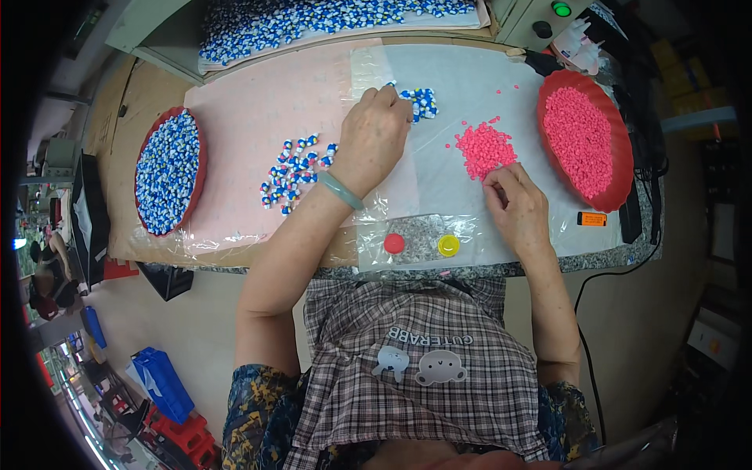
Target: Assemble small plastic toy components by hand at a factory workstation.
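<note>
My left hand (377, 129), with a pale green bangle (340, 191) at its wrist, is closed, fingers curled down beside a small cluster of blue-and-white pieces (423, 103). Its fingertips are mostly hidden, so what they hold does not show. My right hand (517, 210) is closed in a pinch at the near edge of a pile of small pink pieces (484, 149); anything between its thumb and finger is too small to name. Left of my left wrist lie scattered blue-and-white pieces (294, 174), several with pink bits on them.
A red scalloped bowl (201, 168) of blue-and-white pieces stands left; another red bowl (625, 168) of pink pieces stands right. A tray (337, 30) of pieces lies at the back. Near the front edge are a red disc (394, 244), a yellow disc (448, 245) and an orange-black item (592, 219).
</note>
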Action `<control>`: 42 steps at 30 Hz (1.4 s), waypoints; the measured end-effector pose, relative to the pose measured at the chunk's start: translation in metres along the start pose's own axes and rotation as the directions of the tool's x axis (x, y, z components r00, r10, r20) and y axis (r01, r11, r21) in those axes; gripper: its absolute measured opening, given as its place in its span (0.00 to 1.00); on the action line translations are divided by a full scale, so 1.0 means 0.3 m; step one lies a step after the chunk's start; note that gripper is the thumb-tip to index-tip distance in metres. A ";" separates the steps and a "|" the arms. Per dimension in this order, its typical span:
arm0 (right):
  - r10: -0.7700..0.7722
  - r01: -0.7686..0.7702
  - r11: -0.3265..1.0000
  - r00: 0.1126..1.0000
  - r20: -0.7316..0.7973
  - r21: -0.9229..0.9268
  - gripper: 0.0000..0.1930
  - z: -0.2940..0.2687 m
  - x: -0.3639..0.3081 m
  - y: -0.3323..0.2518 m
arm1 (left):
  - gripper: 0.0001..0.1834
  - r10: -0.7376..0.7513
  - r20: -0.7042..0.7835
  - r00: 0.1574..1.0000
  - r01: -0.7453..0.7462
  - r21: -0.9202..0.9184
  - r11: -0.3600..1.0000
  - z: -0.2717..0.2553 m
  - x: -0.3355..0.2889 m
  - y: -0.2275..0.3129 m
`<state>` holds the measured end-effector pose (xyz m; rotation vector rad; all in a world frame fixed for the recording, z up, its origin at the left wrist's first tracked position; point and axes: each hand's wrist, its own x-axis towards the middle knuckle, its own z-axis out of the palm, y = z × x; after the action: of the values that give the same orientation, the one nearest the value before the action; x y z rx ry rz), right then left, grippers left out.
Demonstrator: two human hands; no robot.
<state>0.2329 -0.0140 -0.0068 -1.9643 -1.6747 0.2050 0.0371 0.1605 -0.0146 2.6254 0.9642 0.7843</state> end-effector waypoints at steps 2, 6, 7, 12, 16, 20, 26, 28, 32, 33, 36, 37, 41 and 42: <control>-0.013 0.013 1.000 1.000 0.012 0.002 0.06 -0.001 0.006 -0.002 | 0.05 0.074 -0.020 0.997 -0.073 0.049 0.996 0.009 -0.015 -0.009; -0.056 0.052 0.997 0.996 0.063 0.055 0.06 -0.014 0.007 0.000 | 0.04 0.059 0.019 0.998 -0.060 0.041 0.997 -0.002 -0.041 0.011; -0.057 0.051 0.996 0.995 0.079 0.077 0.06 -0.017 0.008 -0.001 | 0.04 0.051 0.029 0.998 -0.052 0.005 0.999 -0.015 -0.049 0.021; -0.082 0.078 0.992 0.996 0.039 0.096 0.08 -0.015 -0.004 0.001 | 0.07 0.080 0.029 0.996 -0.080 0.006 0.997 -0.038 -0.084 0.008; -0.115 0.115 0.992 0.993 -0.008 0.055 0.08 -0.002 -0.012 -0.002 | 0.09 0.122 0.083 0.989 -0.123 -0.003 0.992 -0.068 -0.091 0.007; -0.125 0.122 0.991 0.991 0.048 0.045 0.07 -0.006 -0.012 -0.016 | 0.08 0.157 0.137 0.978 -0.157 -0.011 0.988 -0.078 -0.095 0.005; -0.145 0.144 0.989 0.984 0.102 0.017 0.07 -0.012 -0.008 -0.035 | 0.07 0.148 0.135 0.980 -0.143 -0.048 0.989 -0.094 -0.113 0.016; -0.155 0.153 0.988 0.982 0.107 0.024 0.07 -0.013 -0.010 -0.035 | 0.09 0.100 0.128 0.987 -0.090 -0.080 0.993 -0.106 -0.120 0.023; -0.175 0.171 0.984 0.981 0.086 0.051 0.08 -0.025 -0.016 -0.040 | 0.13 -0.053 0.122 0.991 0.096 -0.382 0.919 -0.136 -0.139 0.051; -0.178 0.174 0.983 0.980 0.086 0.051 0.08 -0.025 -0.018 -0.040 | 0.13 -0.055 0.122 0.991 0.098 -0.381 0.920 -0.140 -0.151 0.058; -0.183 0.179 0.982 0.979 0.085 0.053 0.08 -0.016 -0.019 -0.036 | 0.15 -0.207 0.277 0.938 0.345 -0.711 0.613 -0.135 -0.184 0.078; -0.185 0.181 0.982 0.979 0.083 0.056 0.07 -0.013 -0.019 -0.036 | 0.14 -0.213 0.319 0.923 0.383 -0.804 0.455 -0.126 -0.196 0.082; -0.154 0.152 0.988 0.981 0.120 0.032 0.06 -0.020 -0.017 -0.049 | 0.12 -0.235 0.548 0.803 0.567 -0.823 0.021 -0.161 -0.212 0.124; -0.146 0.141 0.989 0.980 0.139 0.046 0.06 -0.024 -0.015 -0.050 | 0.12 -0.236 0.548 0.803 0.568 -0.823 0.021 -0.157 -0.219 0.129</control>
<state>0.2223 -0.0194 0.0056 -1.8311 -1.8819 0.3249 -0.0108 0.0899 0.0129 1.0730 0.6528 0.5376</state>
